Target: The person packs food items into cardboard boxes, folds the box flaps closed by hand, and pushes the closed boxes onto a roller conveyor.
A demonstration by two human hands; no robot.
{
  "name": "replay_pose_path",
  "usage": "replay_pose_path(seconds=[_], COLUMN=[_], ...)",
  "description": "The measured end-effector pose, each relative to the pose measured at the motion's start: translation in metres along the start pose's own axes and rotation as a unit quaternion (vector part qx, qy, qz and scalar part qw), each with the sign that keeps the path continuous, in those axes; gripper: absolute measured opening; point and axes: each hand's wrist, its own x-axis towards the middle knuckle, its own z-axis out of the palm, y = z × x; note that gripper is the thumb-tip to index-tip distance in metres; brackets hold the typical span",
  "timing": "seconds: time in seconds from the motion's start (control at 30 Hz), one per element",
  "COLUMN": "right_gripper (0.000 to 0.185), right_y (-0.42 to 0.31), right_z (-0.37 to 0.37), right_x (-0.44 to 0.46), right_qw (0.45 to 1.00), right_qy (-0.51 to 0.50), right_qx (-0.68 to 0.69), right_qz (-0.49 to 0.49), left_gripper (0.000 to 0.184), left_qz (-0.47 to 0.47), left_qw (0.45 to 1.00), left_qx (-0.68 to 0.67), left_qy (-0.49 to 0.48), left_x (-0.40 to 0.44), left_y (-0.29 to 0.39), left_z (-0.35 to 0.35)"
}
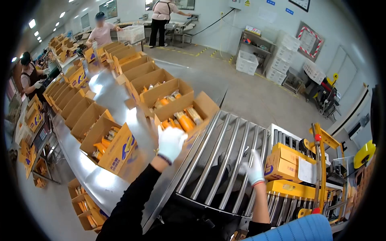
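At 4 o'clock, the person's gloved right hand (254, 168) is raised above a metal roller conveyor (199, 150), fingers extended, thumb apart, holding nothing visible. Just beyond it, also toward 4, sits a closed carton (281, 160). Slightly left of centre, at 7 o'clock, the gloved left hand (172, 143) is at the near side of an open carton (207, 107); its fingers are blurred, so how far they close, or whether they grip, cannot be told. That carton, near the centre, contains orange packets (185, 121). More open cartons (146, 78) line a metal table (110, 90) toward 11. Farther off, co-workers stand between 9 and 12; white crates (280, 64) are stacked at 2.
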Motion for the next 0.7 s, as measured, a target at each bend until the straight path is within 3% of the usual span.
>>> replay_pose_path(seconds=[0.03,0.1,0.13,0.17,0.2,0.27,0.3,0.33,0.37,0.4,0.43,0.47,0.5,0.57,0.6,0.67,0.7], right_gripper=[0.097,0.11,0.112,0.105,0.099,0.079,0.056,0.056,0.051,0.046,0.043,0.062,0.074,0.104,0.104,0.104,0.106], right_y=[-0.02,-0.043,-0.069,-0.107,-0.134,-0.137,-0.135,-0.129,-0.12,-0.117,-0.132,-0.133,-0.131,-0.14,-0.144,-0.151,-0.151], right_z=[0.018,0.055,0.058,0.045,0.033,0.028,0.027,0.021,0.01,0.003,-0.002,-0.008,-0.005,-0.005,-0.001,0.007,0.012], right_x=[0.002,-0.005,-0.005,-0.002,-0.001,-0.007,-0.006,-0.001,0.006,0.014,0.021,0.031,0.041,0.051,0.057,0.058,0.054], right_qw=[0.992,0.982,0.983,0.995,0.968,0.907,0.914,0.914,0.951,0.945,0.95,0.964,0.979,0.946,0.946,0.944,0.951], right_qy=[-0.087,-0.052,0.003,0.0,-0.005,-0.142,-0.161,-0.162,-0.226,-0.278,-0.238,-0.233,-0.16,-0.032,-0.03,0.011,0.008], right_qx=[0.028,0.158,0.181,0.018,-0.146,-0.198,-0.149,-0.152,0.003,0.157,0.199,0.117,-0.009,-0.215,-0.212,-0.271,-0.258], right_qz=[0.09,0.084,0.004,-0.103,-0.206,-0.343,-0.34,-0.34,-0.213,-0.075,-0.023,-0.044,-0.129,-0.239,-0.242,-0.187,-0.172], left_gripper=[0.012,0.011,0.011,0.013,0.016,0.018,0.016,0.015,0.02,0.025,0.025,0.025,0.025,0.029,0.029,0.034,0.042], left_qz=[0.049,0.122,0.124,0.143,0.157,0.163,0.17,0.178,0.142,0.143,0.133,0.121,0.122,0.251,0.25,0.082,0.024], left_qw=[0.999,0.987,0.986,0.964,0.926,0.916,0.901,0.883,0.887,0.915,0.929,0.932,0.933,0.94,0.941,0.985,0.976], left_qx=[-0.018,-0.099,-0.098,-0.22,-0.339,-0.36,-0.38,-0.4,-0.38,-0.277,-0.178,-0.075,-0.073,-0.185,-0.181,-0.151,-0.197], left_qy=[-0.014,-0.041,-0.043,-0.05,-0.058,-0.075,-0.122,-0.169,-0.221,-0.257,-0.298,-0.334,-0.331,-0.14,-0.138,-0.009,0.095], left_x=[-0.008,-0.03,-0.03,-0.03,-0.03,-0.012,0.001,0.014,0.029,0.043,0.059,0.07,0.071,0.069,0.072,0.061,0.051], left_y=[0.002,-0.003,-0.004,-0.006,-0.006,-0.005,-0.002,0.005,0.019,0.027,0.04,0.047,0.043,0.041,0.039,0.035,0.028], left_z=[-0.006,-0.021,-0.033,-0.044,-0.052,-0.051,-0.043,-0.038,-0.038,-0.015,0.001,0.016,0.04,0.068,0.066,0.058,0.056])
